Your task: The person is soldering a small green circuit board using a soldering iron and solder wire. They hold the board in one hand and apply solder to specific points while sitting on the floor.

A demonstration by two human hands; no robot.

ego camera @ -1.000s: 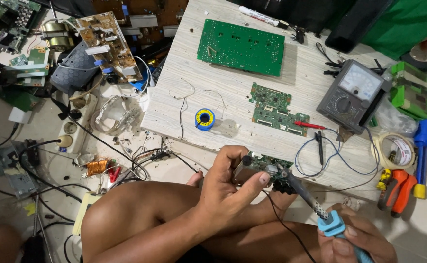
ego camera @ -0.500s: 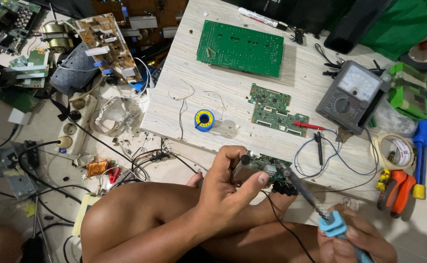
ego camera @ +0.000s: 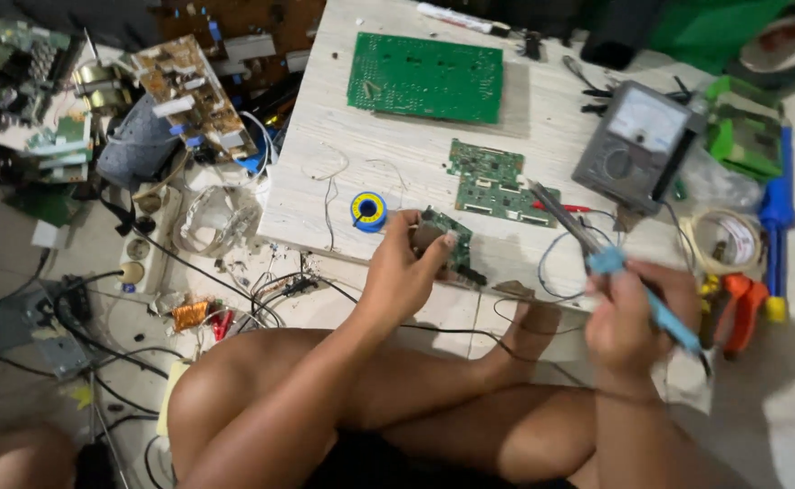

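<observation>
Small circuit board [ego camera: 445,243] lifted off the table [ego camera: 397,154] edge, soldering iron [ego camera: 610,263] raised clear

Left hand [ego camera: 404,272] grip pinches the board, tilted up for a look; right hand [ego camera: 637,321] is wrapped tight round the iron's blue handle, tip kept away from skin. On the table: three green boards, one solder spool [ego camera: 368,209], one meter [ego camera: 631,145]

pale wooden board [ego camera: 343,163], green circuit boards [ego camera: 425,77], multimeter [ego camera: 633,145], solder spool [ego camera: 369,210]
</observation>
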